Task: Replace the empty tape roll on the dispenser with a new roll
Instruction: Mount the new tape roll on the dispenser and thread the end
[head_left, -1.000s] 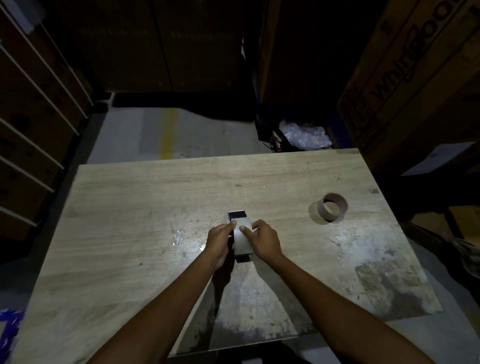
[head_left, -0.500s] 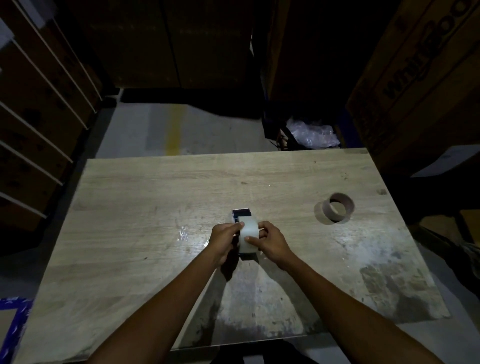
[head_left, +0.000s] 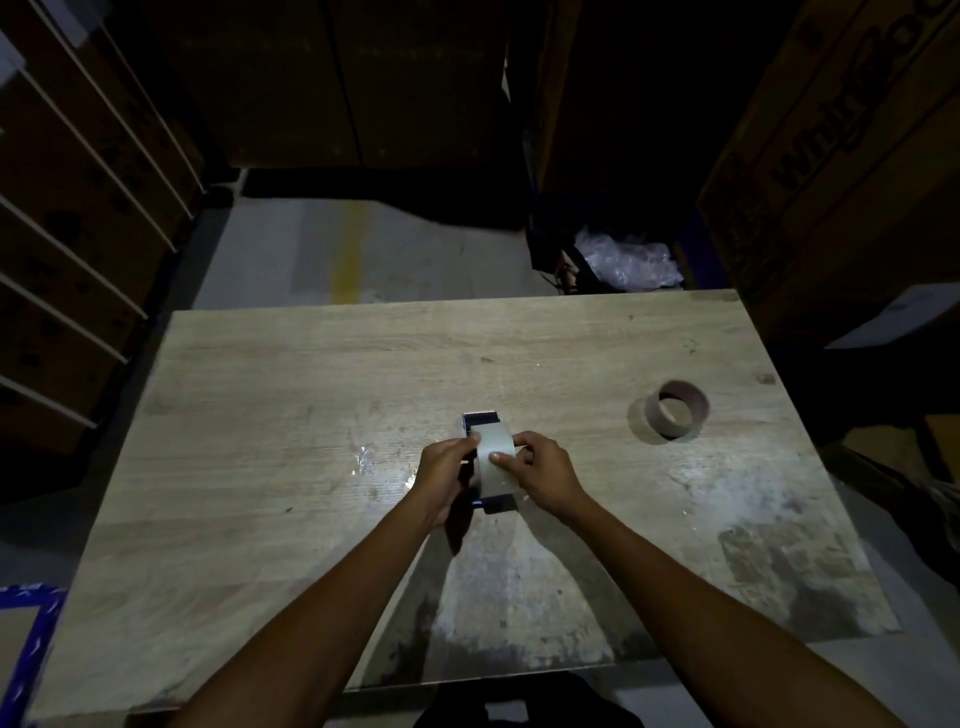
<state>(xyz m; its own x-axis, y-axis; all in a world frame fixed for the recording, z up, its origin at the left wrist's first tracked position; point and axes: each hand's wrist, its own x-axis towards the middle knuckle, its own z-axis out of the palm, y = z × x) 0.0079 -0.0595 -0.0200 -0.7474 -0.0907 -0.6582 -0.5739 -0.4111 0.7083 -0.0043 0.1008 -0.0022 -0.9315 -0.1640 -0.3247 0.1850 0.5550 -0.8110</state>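
A pale new tape roll (head_left: 493, 462) sits in a dark blue tape dispenser (head_left: 480, 421) at the middle of the wooden table (head_left: 291, 395). My left hand (head_left: 444, 475) grips the dispenser from the left side. My right hand (head_left: 540, 475) holds the roll from the right, thumb pressed on its outer face. The dispenser's toothed front end points away from me; its rear end (head_left: 498, 503) shows below the roll. An empty brown cardboard core (head_left: 675, 409) lies apart at the right of the table.
Large cardboard boxes (head_left: 841, 156) stand at the right. Strapped cartons (head_left: 78, 234) line the left. Crumpled clear plastic (head_left: 626, 260) lies beyond the table's far edge. A blue-edged sheet (head_left: 31, 639) shows at the lower left. The scene is dim.
Both hands have stayed on the dispenser and roll. My right thumb has shifted onto the roll's outer face, and the roll looks a little more upright.
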